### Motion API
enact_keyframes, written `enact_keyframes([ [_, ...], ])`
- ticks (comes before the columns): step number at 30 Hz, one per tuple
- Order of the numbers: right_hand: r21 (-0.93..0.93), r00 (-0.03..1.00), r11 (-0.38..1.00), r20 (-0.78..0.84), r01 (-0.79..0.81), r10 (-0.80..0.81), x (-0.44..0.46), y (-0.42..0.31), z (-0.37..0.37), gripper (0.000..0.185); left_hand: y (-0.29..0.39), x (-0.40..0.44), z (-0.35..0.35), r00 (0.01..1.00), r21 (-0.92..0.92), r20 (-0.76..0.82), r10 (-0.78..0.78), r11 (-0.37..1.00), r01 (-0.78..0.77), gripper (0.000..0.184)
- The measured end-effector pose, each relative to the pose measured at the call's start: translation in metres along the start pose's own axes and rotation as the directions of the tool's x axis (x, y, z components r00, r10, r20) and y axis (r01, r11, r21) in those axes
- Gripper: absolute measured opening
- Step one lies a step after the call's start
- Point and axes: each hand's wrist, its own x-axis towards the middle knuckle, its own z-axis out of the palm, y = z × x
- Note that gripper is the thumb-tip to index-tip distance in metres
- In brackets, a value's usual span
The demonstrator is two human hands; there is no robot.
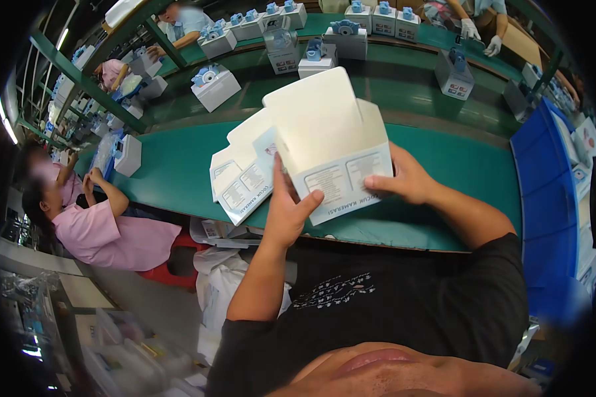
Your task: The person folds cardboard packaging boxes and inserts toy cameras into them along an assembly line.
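Between my two hands is a white cardboard box (341,178) with its top flap raised and printed panels facing me. My left hand (290,208) grips its left side, thumb on the printed front. On the right side, my right hand (404,178) holds it with the thumb pressed on the front panel. The inside of the box is only partly visible, and I cannot tell whether anything is in it. Just left of it, flattened box blanks (242,178) with the same print lie on the green table (470,159), partly behind my left hand.
Beyond the table, a green conveyor (258,86) carries white boxes with blue toy cameras (215,86) on top. A blue bin (549,205) of printed cartons stands right. A co-worker in pink (106,235) sits left; gloved hands (481,40) work across the line.
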Motion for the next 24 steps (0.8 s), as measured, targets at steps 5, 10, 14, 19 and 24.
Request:
enact_keyframes([
  [5,-0.116,0.989,0.993,0.146,-0.004,0.021,-0.039,0.027,-0.009,0.054,0.005,0.002,0.028,0.974,0.427,-0.222,-0.041,0.894,0.135,0.117],
  [10,-0.123,0.994,0.992,0.108,0.011,0.003,-0.057,0.039,-0.035,0.052,-0.031,0.008,0.055,0.964,0.445,-0.214,0.155,0.894,-0.045,0.107],
  [14,0.423,0.999,0.906,0.032,0.014,-0.030,-0.050,0.036,-0.052,0.056,-0.059,0.017,0.069,0.997,-0.351,-0.057,0.047,0.934,-0.064,0.095],
  [19,0.674,0.998,0.737,-0.070,0.052,-0.006,-0.040,0.052,-0.070,0.062,-0.078,0.030,0.084,0.993,-0.635,0.117,0.012,0.770,0.066,0.078],
  [24,0.373,1.000,0.928,-0.019,0.019,-0.013,-0.041,0.059,-0.096,0.067,-0.050,0.033,0.093,0.981,-0.244,0.158,-0.109,0.959,0.146,0.066],
])
